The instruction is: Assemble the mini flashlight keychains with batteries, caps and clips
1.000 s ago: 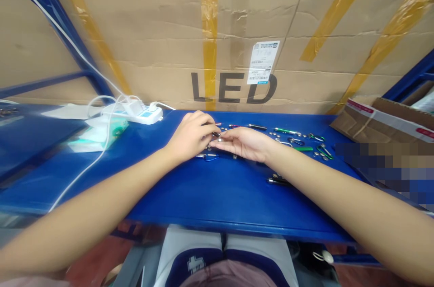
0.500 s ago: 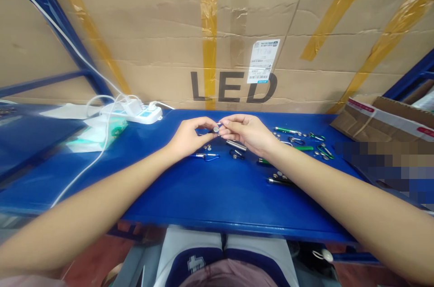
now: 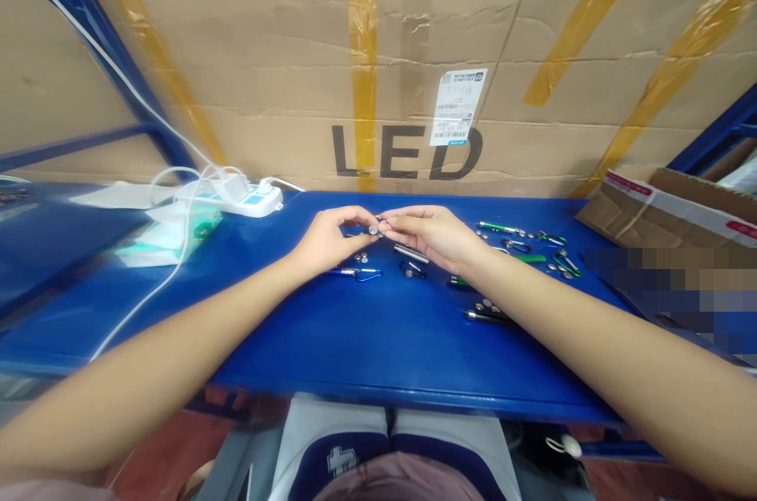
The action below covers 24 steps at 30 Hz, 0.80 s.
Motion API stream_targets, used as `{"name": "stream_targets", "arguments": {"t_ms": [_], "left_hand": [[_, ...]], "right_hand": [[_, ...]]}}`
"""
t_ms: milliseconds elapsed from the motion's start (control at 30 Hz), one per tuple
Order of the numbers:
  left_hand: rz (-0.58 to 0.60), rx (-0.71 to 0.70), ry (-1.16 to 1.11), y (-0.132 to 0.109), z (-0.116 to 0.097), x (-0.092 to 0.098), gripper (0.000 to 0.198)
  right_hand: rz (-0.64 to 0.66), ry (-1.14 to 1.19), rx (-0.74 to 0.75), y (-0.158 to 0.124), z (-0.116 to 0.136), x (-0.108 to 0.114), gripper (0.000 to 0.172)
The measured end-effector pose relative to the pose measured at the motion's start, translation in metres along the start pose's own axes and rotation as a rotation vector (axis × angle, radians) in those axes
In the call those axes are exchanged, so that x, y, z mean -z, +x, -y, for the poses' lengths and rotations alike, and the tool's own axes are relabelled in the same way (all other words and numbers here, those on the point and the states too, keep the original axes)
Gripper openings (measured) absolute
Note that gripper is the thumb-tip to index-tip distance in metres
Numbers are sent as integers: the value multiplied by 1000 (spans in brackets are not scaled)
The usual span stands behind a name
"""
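My left hand (image 3: 328, 241) is closed at the fingertips on a small round silver button cell (image 3: 373, 229). Touching it from the other side, my right hand (image 3: 436, 237) pinches something small, mostly hidden by its fingers. Both hands hover just above the blue table. Below them lie a silver metal tube (image 3: 412, 253), a dark clip (image 3: 412, 271) and a blue pen-like piece with a clip (image 3: 358, 274). A few loose button cells (image 3: 362, 257) rest near my left hand.
To the right are green tubes with clips (image 3: 501, 228), a black tube (image 3: 486, 316) and several button cells. A white power strip (image 3: 251, 200) with cables and a tissue pack (image 3: 157, 241) sit at left. An open carton (image 3: 632, 209) stands right; a large cardboard box (image 3: 284, 91) backs the table.
Both hands' fingertips have shifted slightly left together with the button cell. The small item in my right fingers has turned a little. Pieces on the table look unmoved.
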<state>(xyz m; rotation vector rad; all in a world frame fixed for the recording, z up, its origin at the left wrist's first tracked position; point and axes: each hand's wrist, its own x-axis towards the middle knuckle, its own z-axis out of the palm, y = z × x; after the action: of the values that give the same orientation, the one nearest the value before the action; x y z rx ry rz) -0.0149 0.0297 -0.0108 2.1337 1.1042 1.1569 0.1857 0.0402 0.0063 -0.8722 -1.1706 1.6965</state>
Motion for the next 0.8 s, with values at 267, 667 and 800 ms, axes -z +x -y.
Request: {"name": "stream_targets", "arguments": {"t_ms": [267,667,800], "left_hand": [[-13,24,-18,0,-1,0,20],[1,60,-54,0,-2,1,25],[23,64,-38,0,-2,0,25]], "right_hand": [[85,-96,65,0,2,4,13],[76,-473,326,-5,3,2,29],[97,-657,476,-8,0,0,23]]}}
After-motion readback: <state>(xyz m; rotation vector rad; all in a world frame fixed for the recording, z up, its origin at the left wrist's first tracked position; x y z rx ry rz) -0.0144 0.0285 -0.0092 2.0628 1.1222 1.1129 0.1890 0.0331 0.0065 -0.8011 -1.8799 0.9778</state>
